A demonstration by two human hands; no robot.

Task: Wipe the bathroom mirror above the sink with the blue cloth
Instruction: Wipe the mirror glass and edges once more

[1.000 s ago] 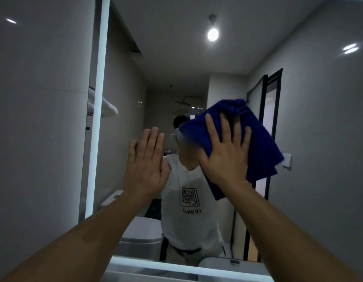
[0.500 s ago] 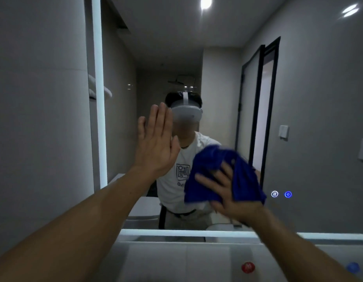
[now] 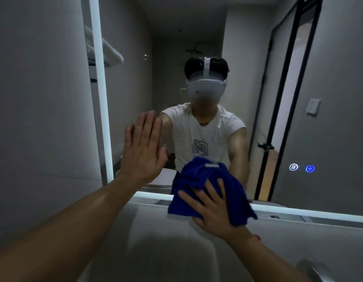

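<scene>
blue cloth (image 3: 196,178) sits bunched at the lower edge of the mirror (image 3: 247,47), pinned to the glass under our right hand (image 3: 214,212); the fingers lie spread and flat on it, pressing, not curled round it; our left hand (image 3: 143,147) rests flat on the glass, holding nothing; we judge the cloth soft, light and floppy, its loose folds apt to slide out; best to gather its thick middle under the palm; the glass looks smooth, rigid, probably fragile, so even pressure.
</scene>
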